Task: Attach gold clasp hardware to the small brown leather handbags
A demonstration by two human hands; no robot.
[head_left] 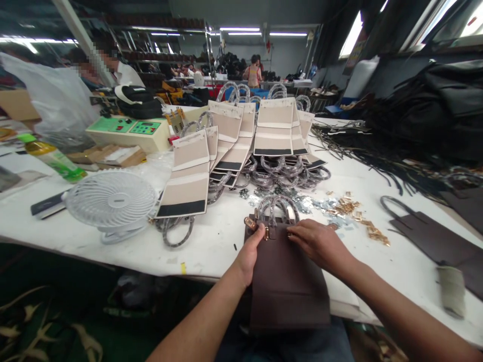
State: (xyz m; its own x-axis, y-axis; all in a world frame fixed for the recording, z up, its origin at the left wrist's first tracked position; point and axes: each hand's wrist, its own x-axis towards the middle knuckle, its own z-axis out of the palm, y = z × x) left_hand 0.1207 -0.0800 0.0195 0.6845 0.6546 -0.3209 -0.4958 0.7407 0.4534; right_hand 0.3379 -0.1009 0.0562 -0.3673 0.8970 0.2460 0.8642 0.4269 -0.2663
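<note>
A dark brown leather bag panel point(289, 286) hangs over the table's near edge, towards my lap. Looped handles point(277, 203) in clear plastic wrap stand at its top end. My left hand point(249, 256) grips the panel's left edge, thumb on top and the other fingers hidden beneath. Just beyond that thumb lies a gold-coloured clasp point(249, 221), close to a gold handle fitting point(266, 233). At the panel's upper right, my right hand point(317, 242) is closed, fingertips pinched at a small gold-coloured fitting point(289, 233) that they mostly cover.
Beige-lined bag pieces point(188, 173) with wrapped handles are piled behind. Loose gold hardware point(347, 205) lies right of centre. A white fan point(113, 198) and a bottle point(53, 158) stand left. Another brown panel point(433, 236) and dark straps point(362, 146) lie right. People work in the background.
</note>
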